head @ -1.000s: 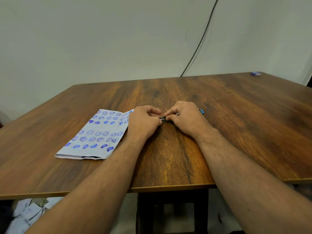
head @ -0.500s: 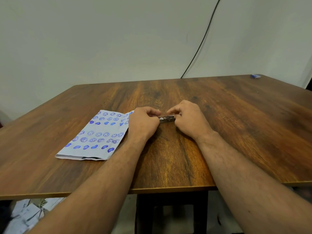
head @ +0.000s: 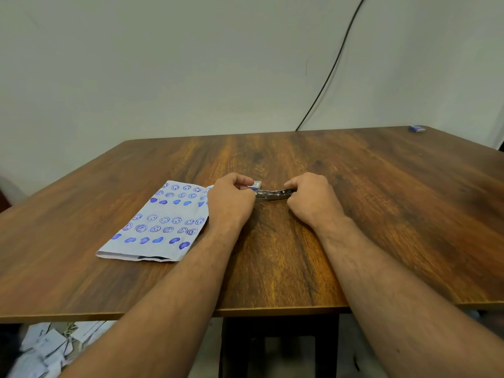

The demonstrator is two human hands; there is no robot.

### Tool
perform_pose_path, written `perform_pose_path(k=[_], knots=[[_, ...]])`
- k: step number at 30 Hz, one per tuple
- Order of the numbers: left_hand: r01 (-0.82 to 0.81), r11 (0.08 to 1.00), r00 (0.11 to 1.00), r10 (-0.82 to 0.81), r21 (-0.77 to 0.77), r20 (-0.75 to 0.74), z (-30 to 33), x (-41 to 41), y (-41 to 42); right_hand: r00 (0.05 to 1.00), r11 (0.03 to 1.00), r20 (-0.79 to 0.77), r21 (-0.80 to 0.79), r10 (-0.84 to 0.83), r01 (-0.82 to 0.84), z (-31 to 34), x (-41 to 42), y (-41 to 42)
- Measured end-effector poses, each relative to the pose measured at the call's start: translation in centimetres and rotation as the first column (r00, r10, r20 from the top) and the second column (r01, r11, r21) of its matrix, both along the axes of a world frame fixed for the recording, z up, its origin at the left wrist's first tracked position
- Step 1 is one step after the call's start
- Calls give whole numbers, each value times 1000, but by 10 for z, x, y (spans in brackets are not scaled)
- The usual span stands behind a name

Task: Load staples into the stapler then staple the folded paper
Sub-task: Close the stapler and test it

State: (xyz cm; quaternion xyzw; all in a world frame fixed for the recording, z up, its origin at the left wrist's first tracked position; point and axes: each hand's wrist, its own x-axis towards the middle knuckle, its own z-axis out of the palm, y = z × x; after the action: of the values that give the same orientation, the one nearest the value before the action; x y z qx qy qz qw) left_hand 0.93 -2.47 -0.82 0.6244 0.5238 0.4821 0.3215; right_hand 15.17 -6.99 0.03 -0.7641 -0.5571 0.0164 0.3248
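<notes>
A small metal stapler lies stretched between my two hands at the middle of the wooden table. My left hand grips its left end, and my right hand grips its right end. A small white and blue staple box shows just behind my left fingers; whether they touch it I cannot tell. The folded paper, pale with blue stamped faces and hearts, lies flat to the left, its right edge under my left wrist.
A small blue object sits at the table's far right corner. A black cable runs down the wall behind the table. Paper scraps litter the floor at the lower left.
My hands have drawn apart, so more of the stapler's metal length shows between them. The staple box has come into sight behind my left fingers.
</notes>
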Motion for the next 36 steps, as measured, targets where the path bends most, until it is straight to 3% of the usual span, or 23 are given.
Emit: perform_pose_path(k=[12,23,28,36], knots=[[83,996,996,-83,9,-24,0,-1,1,994,999,99,17,43,-45,-7,1,5],[109,991,953,-81,81,-293,-5,4,5,995,998,71,2,63,-63,-5,1,3],[71,997,971,-60,41,-231,-2,2,2,996,997,-34,18,79,-78,-4,2,3],[23,1000,996,-22,14,-83,5,-1,0,972,980,-235,197,19,29,-7,12,7]])
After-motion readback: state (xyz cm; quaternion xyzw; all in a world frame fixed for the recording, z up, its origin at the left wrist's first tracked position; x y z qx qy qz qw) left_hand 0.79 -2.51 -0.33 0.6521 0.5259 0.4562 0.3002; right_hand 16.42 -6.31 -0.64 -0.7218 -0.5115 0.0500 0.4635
